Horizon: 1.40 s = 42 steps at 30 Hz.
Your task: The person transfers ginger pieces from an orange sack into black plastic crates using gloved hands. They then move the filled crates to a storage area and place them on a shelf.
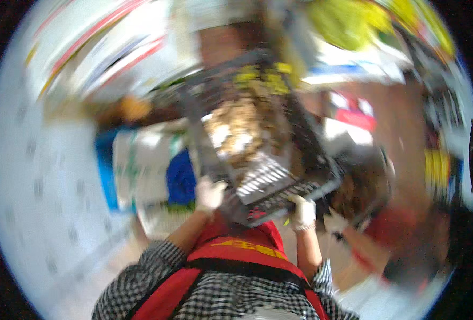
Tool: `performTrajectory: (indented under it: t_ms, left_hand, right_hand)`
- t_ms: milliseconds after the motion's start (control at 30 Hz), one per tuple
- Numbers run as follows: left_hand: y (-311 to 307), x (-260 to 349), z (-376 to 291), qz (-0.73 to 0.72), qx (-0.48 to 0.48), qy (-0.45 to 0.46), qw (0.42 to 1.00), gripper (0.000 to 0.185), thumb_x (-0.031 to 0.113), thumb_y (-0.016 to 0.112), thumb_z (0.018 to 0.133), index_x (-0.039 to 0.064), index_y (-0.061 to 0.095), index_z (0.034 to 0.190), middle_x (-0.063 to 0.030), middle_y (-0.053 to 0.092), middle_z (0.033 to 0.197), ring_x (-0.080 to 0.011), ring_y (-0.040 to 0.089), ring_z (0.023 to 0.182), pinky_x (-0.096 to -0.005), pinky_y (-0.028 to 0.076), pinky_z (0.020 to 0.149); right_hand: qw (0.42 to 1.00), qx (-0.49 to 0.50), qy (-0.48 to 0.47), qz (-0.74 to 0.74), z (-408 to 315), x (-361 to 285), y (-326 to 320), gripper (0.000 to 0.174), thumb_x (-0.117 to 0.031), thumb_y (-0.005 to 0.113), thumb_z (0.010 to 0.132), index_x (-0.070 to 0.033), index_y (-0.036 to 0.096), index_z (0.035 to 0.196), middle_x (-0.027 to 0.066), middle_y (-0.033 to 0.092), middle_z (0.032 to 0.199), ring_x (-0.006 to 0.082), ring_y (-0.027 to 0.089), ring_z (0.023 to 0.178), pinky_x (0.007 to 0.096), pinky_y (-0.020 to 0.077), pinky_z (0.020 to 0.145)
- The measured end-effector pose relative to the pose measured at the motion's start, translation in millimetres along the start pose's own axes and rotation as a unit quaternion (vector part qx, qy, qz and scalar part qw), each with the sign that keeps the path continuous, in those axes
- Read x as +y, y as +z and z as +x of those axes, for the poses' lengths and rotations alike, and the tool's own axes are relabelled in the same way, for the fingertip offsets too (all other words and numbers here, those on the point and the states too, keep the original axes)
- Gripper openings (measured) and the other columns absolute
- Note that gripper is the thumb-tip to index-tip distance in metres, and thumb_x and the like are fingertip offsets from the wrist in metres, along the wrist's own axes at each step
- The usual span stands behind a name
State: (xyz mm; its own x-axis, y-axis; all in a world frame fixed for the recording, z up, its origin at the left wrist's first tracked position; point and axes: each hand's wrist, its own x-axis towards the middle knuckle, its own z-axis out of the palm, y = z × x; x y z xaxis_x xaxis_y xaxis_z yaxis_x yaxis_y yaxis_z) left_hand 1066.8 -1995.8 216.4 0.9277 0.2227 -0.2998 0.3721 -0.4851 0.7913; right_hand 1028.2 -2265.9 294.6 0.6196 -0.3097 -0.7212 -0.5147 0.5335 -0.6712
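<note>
A black plastic crate with slatted walls is held in front of my red apron, tilted and blurred by motion. Brown, lumpy produce lies in it, too smeared to name, and part of the slatted bottom shows at the near end. Small yellow-green items appear around the crate's far end; whether they lie inside it I cannot tell. My left hand, in a white glove, grips the near left corner. The near wall's rim, towards the right, is held by my right hand, also white-gloved.
At right a co-worker's gloved hand is beside another container of brown produce. A white box with green tape and a blue rounded object stand left of the crate. Yellow-green bags lie at the upper right.
</note>
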Motion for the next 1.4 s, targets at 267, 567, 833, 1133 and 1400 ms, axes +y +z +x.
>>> performTrajectory:
  t_ms: [267, 567, 833, 1133, 1400]
  left_hand:
    - [-11.1, 56.4, -33.3, -0.04, 0.052, -0.149, 0.987, 0.03, 0.017, 0.059, 0.073, 0.0, 0.059, 0.098, -0.023, 0.063, 0.08, -0.0407, 0.061, 0.079, -0.0445, 0.047, 0.072]
    - [-70.1, -9.9, -37.9, 0.018, 0.137, -0.11, 0.984, 0.037, 0.02, 0.059, 0.073, -0.004, 0.058, 0.101, -0.0289, 0.062, 0.087, -0.0452, 0.058, 0.088, -0.0474, 0.047, 0.079]
    - [-148.4, -129.5, 31.6, 0.037, 0.112, -0.108, 0.987, 0.031, 0.019, 0.059, 0.071, -0.004, 0.059, 0.092, -0.0293, 0.061, 0.085, -0.0458, 0.057, 0.084, -0.05, 0.046, 0.077]
    - [-155.8, -128.7, 36.6, 0.029, 0.158, -0.108, 0.981, 0.062, 0.047, 0.064, 0.079, -0.005, 0.056, 0.113, -0.0282, 0.063, 0.1, -0.0433, 0.058, 0.097, -0.046, 0.046, 0.082]
    - [-179.3, -89.0, -5.8, -0.076, 0.177, -0.145, 0.971, 0.056, 0.031, 0.065, 0.086, -0.001, 0.051, 0.129, -0.0137, 0.063, 0.114, -0.0198, 0.06, 0.098, -0.031, 0.046, 0.086]
  right_hand:
    - [0.984, -0.035, 0.034, -0.174, 31.5, -18.1, -20.7, 0.02, -0.011, 0.058, 0.075, 0.007, 0.065, 0.082, 0.0115, 0.064, 0.083, 0.0247, 0.059, 0.072, 0.0369, 0.0495, 0.07]
    - [0.989, -0.121, 0.065, -0.059, 27.9, 68.3, 34.6, 0.018, -0.003, 0.062, 0.075, 0.002, 0.063, 0.092, 0.0076, 0.065, 0.087, 0.0212, 0.062, 0.07, 0.0365, 0.0514, 0.06]
    - [0.99, -0.067, 0.106, -0.069, 42.0, 177.0, 136.9, 0.012, -0.001, 0.062, 0.077, -0.006, 0.06, 0.088, 0.0038, 0.063, 0.085, 0.0191, 0.063, 0.071, 0.0311, 0.0502, 0.056]
    - [0.973, -0.121, 0.195, -0.026, 26.7, 169.3, 142.3, 0.032, -0.027, 0.074, 0.081, -0.008, 0.06, 0.102, 0.0101, 0.061, 0.094, 0.0264, 0.057, 0.085, 0.0502, 0.0495, 0.074]
    - [0.9, -0.256, 0.28, -0.214, 26.0, 99.8, 59.1, 0.071, -0.048, 0.066, 0.083, -0.001, 0.045, 0.131, 0.0188, 0.046, 0.135, 0.0346, 0.048, 0.119, 0.049, 0.0434, 0.091]
